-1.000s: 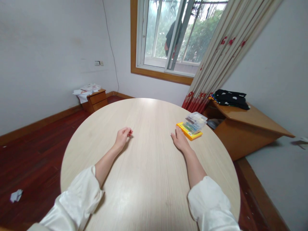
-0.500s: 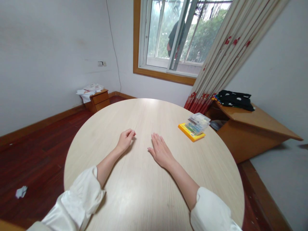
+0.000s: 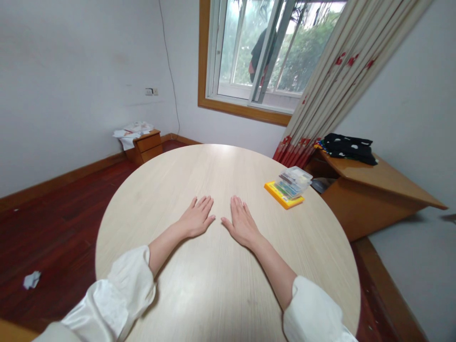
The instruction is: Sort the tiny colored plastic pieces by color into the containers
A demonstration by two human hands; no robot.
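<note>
Both of my hands rest palm down on a round, pale wood-grain table (image 3: 221,275). My left hand (image 3: 197,217) lies flat and open, its fingers stretched out and nothing in it. Just across a narrow gap, my right hand (image 3: 242,221) is also open and flat on the tabletop, thumb out to the side. To the right of that hand, a clear plastic case (image 3: 294,180) sits on top of a flat yellow box (image 3: 284,195). Neither hand touches them.
A tilted wooden cabinet (image 3: 363,194) bearing folded black cloth (image 3: 349,146) stands beyond the table's right edge. At the back left is a small drawer unit (image 3: 149,146) with papers on top. A curtain (image 3: 320,95) hangs beside the window (image 3: 263,57). Crumpled paper (image 3: 32,280) lies on the floor.
My left hand has gone from loosely curled fingers to lying flat with fingers extended, turned toward the right hand. My right hand has shifted only slightly and stays flat.
</note>
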